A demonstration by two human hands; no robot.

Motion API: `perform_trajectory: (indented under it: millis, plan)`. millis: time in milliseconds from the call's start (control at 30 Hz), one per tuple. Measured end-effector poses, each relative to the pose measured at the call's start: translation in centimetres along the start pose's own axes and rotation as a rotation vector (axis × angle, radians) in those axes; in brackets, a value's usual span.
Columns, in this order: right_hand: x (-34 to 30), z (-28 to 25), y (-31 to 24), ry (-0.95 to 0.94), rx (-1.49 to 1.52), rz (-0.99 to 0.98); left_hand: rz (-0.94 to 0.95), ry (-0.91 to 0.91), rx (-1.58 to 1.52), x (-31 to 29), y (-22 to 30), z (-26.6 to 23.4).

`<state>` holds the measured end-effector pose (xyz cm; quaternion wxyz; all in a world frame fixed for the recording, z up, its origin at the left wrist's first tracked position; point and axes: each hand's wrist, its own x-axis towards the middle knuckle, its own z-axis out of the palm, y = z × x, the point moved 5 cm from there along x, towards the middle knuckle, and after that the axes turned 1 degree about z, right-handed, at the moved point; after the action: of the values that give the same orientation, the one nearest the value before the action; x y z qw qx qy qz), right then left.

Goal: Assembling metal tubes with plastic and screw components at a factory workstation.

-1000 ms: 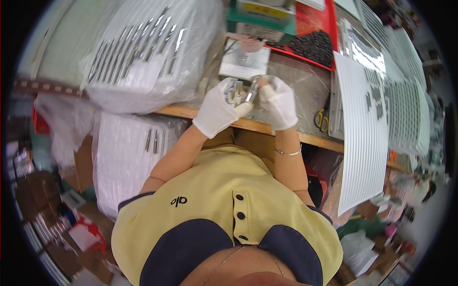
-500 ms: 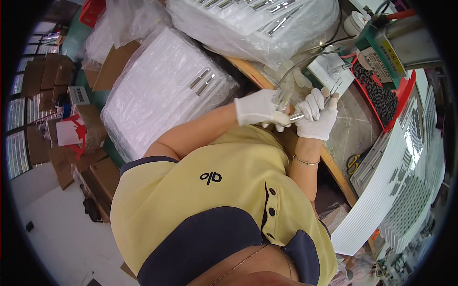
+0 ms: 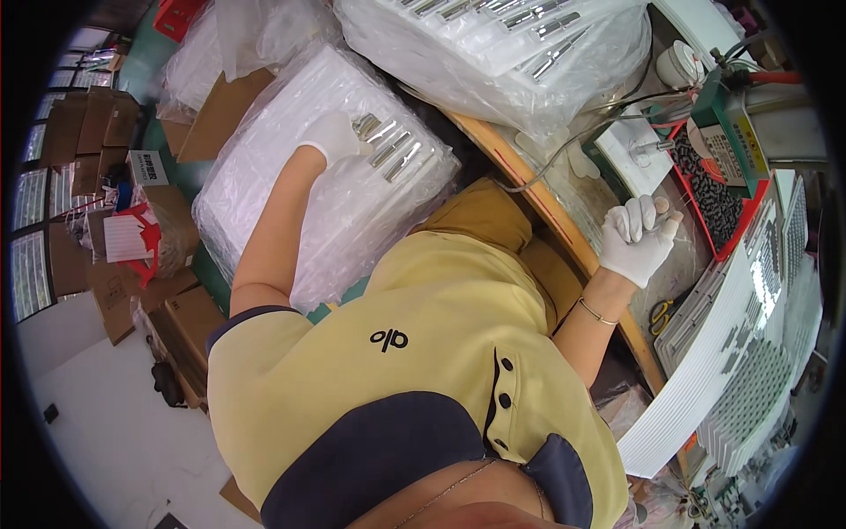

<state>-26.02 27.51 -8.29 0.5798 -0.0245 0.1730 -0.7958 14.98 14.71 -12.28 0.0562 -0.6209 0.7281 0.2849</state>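
Observation:
My left hand (image 3: 333, 139), in a white glove, reaches over the white foam tray (image 3: 264, 167), which is wrapped in clear plastic. Its fingers close at the end of a shiny metal tube (image 3: 364, 126), partly hidden by the glove. Beside it, several similar metal tubes (image 3: 394, 152) lie side by side on the foam. My right hand (image 3: 636, 240), gloved with bare fingertips showing, hovers by the workbench with its fingers curled. Whatever it holds, if anything, is hidden. Nearest to it is a small white-topped fixture (image 3: 630, 150) with a metal spindle.
A red bin (image 3: 756, 212) of small black parts stands right of the fixture. Farther back, a second plastic-wrapped foam tray (image 3: 493, 53) carries rows of metal tubes. Yellow-handled scissors (image 3: 659, 316) and white ribbed panels (image 3: 687, 388) lie at the right. Cardboard boxes (image 3: 189, 326) are stacked at left.
My hands have parted. The left has swung left from beside the right hand to the foam tray, where more tubes now show. A thin metal piece seen at my right fingers no longer shows.

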Motion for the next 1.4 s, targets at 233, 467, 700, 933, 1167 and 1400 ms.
perform_trajectory:
  millis: [233,467,700,933,1167,1400]
  plan:
    - [0.4,0.1,0.4,0.047,-0.073,-0.016,-0.026,0.013,-0.067,1.5,-1.3,-0.5]
    - [0.9,-0.3,0.3,0.082,-0.078,-0.021,-0.104,0.298,-0.013,2.8,-2.4,-1.3]
    - [0.7,-0.5,-0.7,0.086,-0.072,-0.055,-0.11,0.777,0.009,4.4,-3.9,-0.8]
    - [0.4,-0.5,-1.6,0.071,-0.068,-0.075,-0.202,1.169,-0.564,3.3,-6.3,-0.8]
    - [0.3,-0.8,-1.9,0.106,-0.063,-0.073,-0.074,1.455,-1.115,4.7,-8.7,1.5]
    - [-0.6,-1.8,-3.9,0.122,-0.105,-0.147,0.021,1.139,-0.413,3.2,-4.0,-0.6]
